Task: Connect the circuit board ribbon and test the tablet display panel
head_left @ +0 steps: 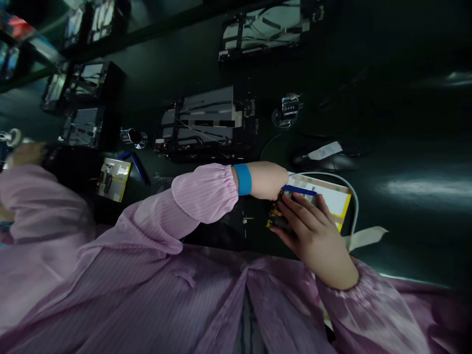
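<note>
My left hand point(267, 180), with a blue band on the wrist and a pink sleeve, is closed round a thin blue tool point(299, 191). The tool's tip lies across a small dark assembly with orange parts point(276, 212) at the near edge of the dark bench. My right hand point(313, 231) rests on that assembly with its fingers stretched flat and holds nothing. Under both hands lies a white panel with a yellow edge point(336, 198).
An opened flat device point(208, 123) lies behind the hands, another point(265, 27) farther back, more point(83, 86) at the left. A metal tally counter point(289, 109), a dark labelled object point(324, 155), a white cable point(354, 206), a tape strip point(367, 236) and a small card point(113, 179) lie around.
</note>
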Tool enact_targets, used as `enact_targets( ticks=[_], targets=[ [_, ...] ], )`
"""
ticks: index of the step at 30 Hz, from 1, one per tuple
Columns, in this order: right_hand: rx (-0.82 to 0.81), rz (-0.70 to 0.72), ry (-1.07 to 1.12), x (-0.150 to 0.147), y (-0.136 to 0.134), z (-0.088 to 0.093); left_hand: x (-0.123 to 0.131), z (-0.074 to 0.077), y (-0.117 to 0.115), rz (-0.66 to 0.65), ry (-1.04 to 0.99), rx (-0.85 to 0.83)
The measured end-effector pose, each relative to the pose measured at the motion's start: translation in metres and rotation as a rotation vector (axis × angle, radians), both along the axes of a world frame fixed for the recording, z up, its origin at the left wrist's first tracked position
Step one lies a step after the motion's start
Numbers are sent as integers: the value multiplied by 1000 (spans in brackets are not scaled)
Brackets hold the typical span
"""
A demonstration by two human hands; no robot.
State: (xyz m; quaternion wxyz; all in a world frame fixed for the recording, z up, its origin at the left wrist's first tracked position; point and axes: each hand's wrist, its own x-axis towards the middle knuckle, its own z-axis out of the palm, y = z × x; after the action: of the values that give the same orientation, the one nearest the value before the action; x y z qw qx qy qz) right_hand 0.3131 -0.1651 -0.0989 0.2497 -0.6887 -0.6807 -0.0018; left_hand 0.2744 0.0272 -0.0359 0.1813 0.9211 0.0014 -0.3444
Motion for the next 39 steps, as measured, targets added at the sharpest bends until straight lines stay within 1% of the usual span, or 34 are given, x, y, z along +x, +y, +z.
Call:
enact_targets(
  ticks=[7,9,11,13,15,17,19,21,23,25,27,30,34,37,39],
  targets=[
    [-79,-11,-82,-4,1,3,-1,-1,-1,-6,-3,-26],
    [-90,-17,-100,-6,1,3,-3,0,0,37,-11,-8],
    [-90,-18,-96,-6,1,4,-6,7,0,143,-66,53],
    [-91,8,-72,-3,0,6,-13,17,-3,247,-181,106],
    [-83,31,-21,2,-5,11,-23,28,-10,280,-244,97],
    [-69,-13,21,9,-14,17,-37,34,-22,257,-182,57],
    [-94,-133,13,14,-27,23,-50,34,-36,225,-122,59],
    [-166,-224,-20,16,-41,25,-60,28,-48,199,-138,95],
    [-234,-239,-14,17,-52,25,-66,22,-54,194,-171,111],
    [-249,-203,36,17,-59,24,-67,20,-54,215,-172,88],
    [-209,-178,112,18,-62,27,-66,22,-49,255,-166,14],
    [-114,-162,260,21,-63,39,-68,29,-38,340,-185,-188],
    [12,-205,418,25,-65,62,-78,33,-27,555,-255,-493],
    [72,-211,668,25,-61,71,-86,34,-23,686,-288,-659],
    [118,-129,870,25,-53,72,-91,35,-23,726,-302,-749]
  ],
)
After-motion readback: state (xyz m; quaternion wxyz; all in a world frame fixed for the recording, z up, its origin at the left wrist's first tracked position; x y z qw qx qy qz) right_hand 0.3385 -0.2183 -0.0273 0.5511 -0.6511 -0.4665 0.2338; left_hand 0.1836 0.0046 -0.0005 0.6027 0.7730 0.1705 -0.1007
